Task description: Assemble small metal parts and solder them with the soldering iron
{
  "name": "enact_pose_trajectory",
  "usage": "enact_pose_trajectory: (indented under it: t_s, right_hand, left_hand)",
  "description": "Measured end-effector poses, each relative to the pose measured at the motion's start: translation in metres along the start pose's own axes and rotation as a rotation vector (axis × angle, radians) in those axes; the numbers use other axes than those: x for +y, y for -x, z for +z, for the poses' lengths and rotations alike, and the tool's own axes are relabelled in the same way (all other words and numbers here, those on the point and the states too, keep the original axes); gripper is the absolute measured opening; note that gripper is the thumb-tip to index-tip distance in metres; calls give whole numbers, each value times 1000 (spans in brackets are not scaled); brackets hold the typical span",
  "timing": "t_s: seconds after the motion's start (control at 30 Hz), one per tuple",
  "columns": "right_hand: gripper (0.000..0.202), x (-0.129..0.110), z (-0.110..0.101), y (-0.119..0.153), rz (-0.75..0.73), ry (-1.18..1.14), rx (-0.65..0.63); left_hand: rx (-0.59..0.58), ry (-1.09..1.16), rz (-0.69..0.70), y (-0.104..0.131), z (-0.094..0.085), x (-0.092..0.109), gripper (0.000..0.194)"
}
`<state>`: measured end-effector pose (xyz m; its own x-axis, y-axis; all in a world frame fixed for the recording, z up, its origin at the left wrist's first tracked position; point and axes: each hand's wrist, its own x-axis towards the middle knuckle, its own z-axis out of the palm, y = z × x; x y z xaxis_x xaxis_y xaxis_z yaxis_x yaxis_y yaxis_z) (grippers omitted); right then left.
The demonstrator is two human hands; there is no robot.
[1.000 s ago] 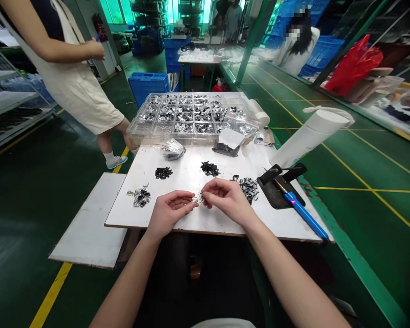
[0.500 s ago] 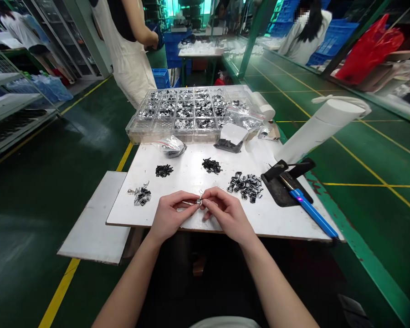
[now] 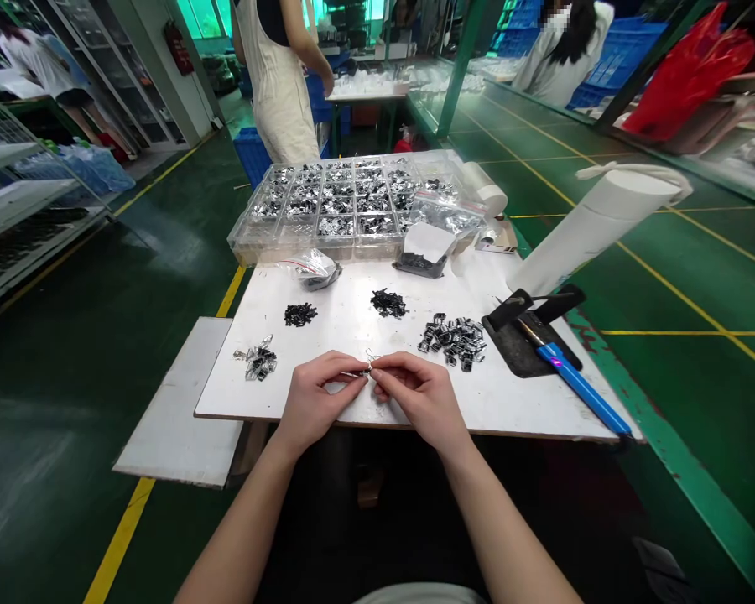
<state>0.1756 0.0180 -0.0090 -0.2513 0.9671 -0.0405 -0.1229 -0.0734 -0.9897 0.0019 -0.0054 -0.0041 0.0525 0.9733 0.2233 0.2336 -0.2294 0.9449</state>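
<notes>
Both hands meet over the near edge of the white board, fingertips almost touching. My left hand point(image 3: 320, 394) is closed in a pinch on a small metal part point(image 3: 368, 369) with thin wire-like ends. From the other side, the thumb and fingers of my right hand point(image 3: 419, 394) pinch the same part; fingertips hide most of it. Beyond the hands lie two piles of small black pieces, a left pile point(image 3: 300, 315) and a middle pile point(image 3: 388, 304). Black-and-silver clips point(image 3: 453, 340) lie to the right, and a smaller heap of silvery pieces point(image 3: 260, 362) to the left.
A clear compartment box point(image 3: 295, 250) full of small parts stands at the back, with plastic bags point(image 3: 315, 270) before it. At right, a blue soldering iron point(image 3: 582, 390) rests on a black stand point(image 3: 509, 356) beside a leaning white tube point(image 3: 595, 226). A co-worker point(image 3: 283, 92) stands behind.
My hands stay together, with the fingertips shifting slightly around the small part; less of its metal body shows now. The co-worker behind the table has moved to the right.
</notes>
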Motion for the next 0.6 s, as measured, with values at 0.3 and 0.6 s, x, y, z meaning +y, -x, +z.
enact_pose_trajectory:
  t_s: [0.3,0.6]
  right_hand:
    - [28,1,2,1,2,69,20]
    - [23,0,3,-1,-10,154,9]
  left_hand:
    - [11,-128,74,0,0,-1,14]
    - [4,-172,80,1,1,-1,15]
